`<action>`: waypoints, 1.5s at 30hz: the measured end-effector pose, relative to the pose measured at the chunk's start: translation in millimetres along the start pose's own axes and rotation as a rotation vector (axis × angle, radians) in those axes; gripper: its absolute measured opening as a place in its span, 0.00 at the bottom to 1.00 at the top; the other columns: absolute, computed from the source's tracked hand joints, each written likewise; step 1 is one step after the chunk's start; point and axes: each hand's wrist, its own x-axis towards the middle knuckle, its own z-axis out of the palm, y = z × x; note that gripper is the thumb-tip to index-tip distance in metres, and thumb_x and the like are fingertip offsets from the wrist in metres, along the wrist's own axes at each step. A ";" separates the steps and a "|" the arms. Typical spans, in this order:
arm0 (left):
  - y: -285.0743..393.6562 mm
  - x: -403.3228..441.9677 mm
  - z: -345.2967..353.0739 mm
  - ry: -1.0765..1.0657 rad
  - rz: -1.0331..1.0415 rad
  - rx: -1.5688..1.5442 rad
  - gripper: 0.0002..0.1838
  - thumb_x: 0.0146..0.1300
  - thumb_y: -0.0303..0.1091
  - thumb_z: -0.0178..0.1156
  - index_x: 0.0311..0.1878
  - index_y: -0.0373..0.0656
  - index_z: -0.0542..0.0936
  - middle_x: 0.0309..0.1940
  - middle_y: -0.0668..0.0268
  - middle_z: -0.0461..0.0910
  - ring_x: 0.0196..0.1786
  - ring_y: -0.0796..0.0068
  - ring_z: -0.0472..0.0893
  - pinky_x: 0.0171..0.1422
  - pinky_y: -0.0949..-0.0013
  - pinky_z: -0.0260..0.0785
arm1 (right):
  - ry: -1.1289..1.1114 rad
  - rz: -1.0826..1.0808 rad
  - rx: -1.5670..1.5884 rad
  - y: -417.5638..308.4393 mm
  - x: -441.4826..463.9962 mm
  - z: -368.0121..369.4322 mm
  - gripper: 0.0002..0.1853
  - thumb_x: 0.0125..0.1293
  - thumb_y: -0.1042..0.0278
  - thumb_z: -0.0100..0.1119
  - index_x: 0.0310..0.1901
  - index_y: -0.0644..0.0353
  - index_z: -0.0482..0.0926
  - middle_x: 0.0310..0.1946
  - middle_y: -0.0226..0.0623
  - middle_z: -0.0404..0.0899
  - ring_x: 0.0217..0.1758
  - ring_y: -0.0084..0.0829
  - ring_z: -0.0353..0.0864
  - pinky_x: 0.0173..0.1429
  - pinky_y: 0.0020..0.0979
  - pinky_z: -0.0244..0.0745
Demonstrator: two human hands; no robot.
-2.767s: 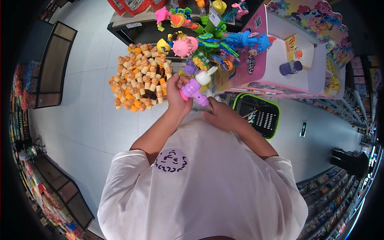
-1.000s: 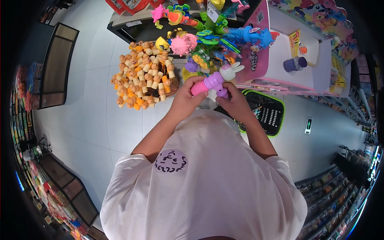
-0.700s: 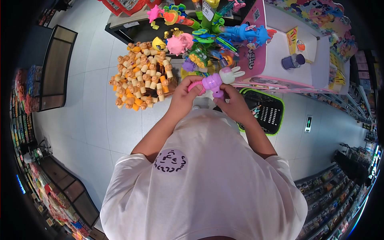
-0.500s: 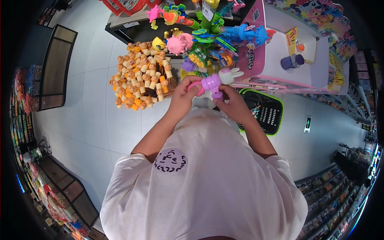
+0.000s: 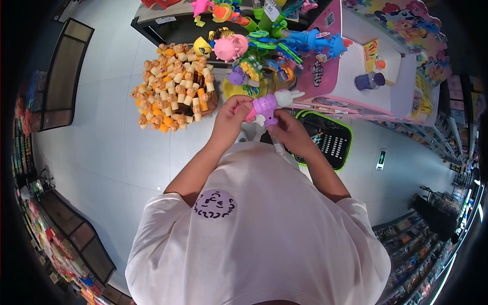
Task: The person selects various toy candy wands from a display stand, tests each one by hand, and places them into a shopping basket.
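A purple toy with a white rabbit-eared head and a pink ridged handle (image 5: 264, 105) is held in front of my chest, its ears pointing right. My left hand (image 5: 230, 120) is closed around the pink handle end. Fingers of my right hand (image 5: 292, 133) pinch the lower side of the purple body; its fingertips are partly hidden. Just beyond the toy stands a green display rack (image 5: 269, 25) full of colourful toys, with a price tag on top.
Left of the rack is a large cluster of small orange and cream figures (image 5: 173, 94). At right stand a pink display box (image 5: 320, 76) with a purple-labelled jar (image 5: 369, 81) and a black shopping basket with green rim (image 5: 348, 133). Stocked shelves (image 5: 412, 244) line the lower right.
The toy has turned slightly in my hands, and a white part now shows beneath it. Both hands stay on it. The surroundings have shifted slightly left in view.
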 end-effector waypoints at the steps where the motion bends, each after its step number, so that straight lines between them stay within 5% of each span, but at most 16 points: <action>1: 1.2 -1.6 -1.1 0.010 -0.023 -0.002 0.13 0.70 0.34 0.53 0.51 0.34 0.74 0.37 0.64 0.80 0.35 0.79 0.79 0.42 0.74 0.72 | -0.021 0.024 0.019 0.1 1.2 0.9 0.20 0.65 0.67 0.60 0.55 0.66 0.70 0.38 0.29 0.74 0.37 0.17 0.70 0.42 0.23 0.69; 17: 4.2 -4.3 -8.3 0.081 0.002 0.009 0.11 0.69 0.35 0.54 0.49 0.39 0.76 0.40 0.70 0.78 0.40 0.85 0.75 0.45 0.79 0.68 | -0.058 0.070 -0.076 -1.9 12.7 8.3 0.22 0.65 0.63 0.60 0.57 0.66 0.71 0.37 0.28 0.75 0.38 0.18 0.70 0.44 0.24 0.69; 24: -0.5 -0.7 -3.3 -0.011 -0.047 0.005 0.14 0.66 0.33 0.59 0.52 0.37 0.76 0.38 0.72 0.78 0.38 0.88 0.73 0.41 0.83 0.65 | 0.012 -0.062 -0.368 -4.6 6.7 0.4 0.24 0.62 0.62 0.63 0.57 0.65 0.74 0.38 0.37 0.78 0.36 0.26 0.75 0.43 0.28 0.72; 35: 16.4 -3.2 8.6 -0.188 0.048 0.427 0.21 0.57 0.33 0.68 0.53 0.37 0.77 0.43 0.60 0.80 0.46 0.70 0.80 0.52 0.70 0.71 | -0.022 -0.138 -0.575 -25.6 5.0 -15.2 0.20 0.58 0.68 0.64 0.52 0.62 0.77 0.47 0.44 0.77 0.50 0.37 0.78 0.53 0.32 0.73; 41: 22.6 -1.9 12.1 -0.130 0.145 0.634 0.22 0.51 0.34 0.70 0.49 0.40 0.77 0.44 0.57 0.79 0.45 0.59 0.80 0.50 0.64 0.72 | 0.025 -0.011 -0.139 -33.4 11.3 -33.1 0.26 0.61 0.73 0.60 0.61 0.59 0.65 0.49 0.31 0.73 0.52 0.24 0.73 0.57 0.30 0.69; 45: 24.7 -0.6 14.7 -0.134 0.144 0.625 0.23 0.50 0.33 0.71 0.49 0.39 0.77 0.43 0.57 0.78 0.45 0.58 0.80 0.50 0.63 0.72 | 0.033 0.005 0.010 -33.8 12.1 -42.2 0.26 0.61 0.74 0.60 0.61 0.59 0.66 0.47 0.30 0.73 0.53 0.23 0.72 0.57 0.28 0.67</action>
